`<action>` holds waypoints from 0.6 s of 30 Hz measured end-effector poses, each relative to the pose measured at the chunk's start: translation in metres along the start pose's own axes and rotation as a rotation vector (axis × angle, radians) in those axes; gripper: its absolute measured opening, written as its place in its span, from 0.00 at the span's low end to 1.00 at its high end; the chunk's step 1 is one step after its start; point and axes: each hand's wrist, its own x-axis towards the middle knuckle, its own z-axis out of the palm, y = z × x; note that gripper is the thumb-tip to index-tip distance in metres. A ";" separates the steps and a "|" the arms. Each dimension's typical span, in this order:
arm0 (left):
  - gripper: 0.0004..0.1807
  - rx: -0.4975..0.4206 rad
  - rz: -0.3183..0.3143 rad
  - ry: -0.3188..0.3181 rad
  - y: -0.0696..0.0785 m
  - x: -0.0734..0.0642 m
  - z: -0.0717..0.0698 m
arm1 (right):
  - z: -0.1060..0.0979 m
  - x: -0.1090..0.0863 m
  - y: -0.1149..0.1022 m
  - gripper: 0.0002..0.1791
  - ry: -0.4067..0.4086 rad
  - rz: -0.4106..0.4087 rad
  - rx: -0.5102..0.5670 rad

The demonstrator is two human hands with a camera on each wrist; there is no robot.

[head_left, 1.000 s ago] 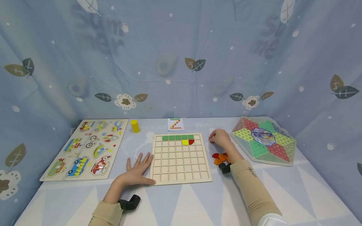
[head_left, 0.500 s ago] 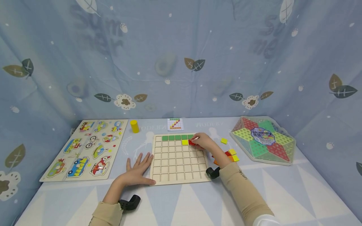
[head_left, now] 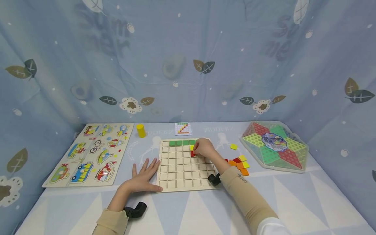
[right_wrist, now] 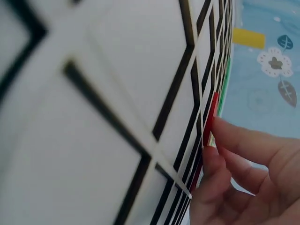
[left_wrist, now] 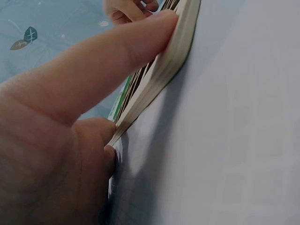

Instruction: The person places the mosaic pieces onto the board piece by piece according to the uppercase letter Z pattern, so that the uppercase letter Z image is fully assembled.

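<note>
A wooden grid board [head_left: 179, 168] lies flat on the table, with a row of green square tiles [head_left: 179, 143] along its top. My right hand [head_left: 204, 148] is over the board's upper right, pinching a red tile [head_left: 192, 153] just below a yellow tile [head_left: 192, 147]. In the right wrist view, thumb and forefinger hold the red tile [right_wrist: 210, 119] against the grid. The hand hides the cells beneath it. My left hand [head_left: 142, 179] rests with spread fingers at the board's left edge, its thumb [left_wrist: 140, 40] on the near corner.
Loose orange, red and yellow tiles [head_left: 240, 165] lie right of the board, with one yellow tile [head_left: 233, 147] apart. A pattern card [head_left: 183, 129] and a yellow cylinder [head_left: 141, 131] stand behind. A picture puzzle [head_left: 88, 155] is left, a Chinese-checkers-like box [head_left: 274, 147] right.
My right hand has come left from beside the board to the red cell in the second row, then slightly left and nearer with a red tile. The left hand stays in place.
</note>
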 end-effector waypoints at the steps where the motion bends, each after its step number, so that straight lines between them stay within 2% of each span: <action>1: 0.61 0.001 0.000 0.001 0.000 0.000 0.000 | 0.000 0.000 -0.001 0.06 0.009 -0.005 -0.022; 5: 0.61 -0.002 -0.001 0.008 0.002 0.000 0.000 | -0.003 -0.001 0.001 0.10 0.026 -0.009 -0.067; 12: 0.61 0.000 -0.005 0.002 0.003 0.000 -0.001 | -0.023 -0.009 0.019 0.07 0.064 0.056 0.049; 18: 0.61 -0.003 -0.011 0.000 0.003 0.000 -0.001 | -0.044 -0.015 0.045 0.06 0.113 0.125 0.084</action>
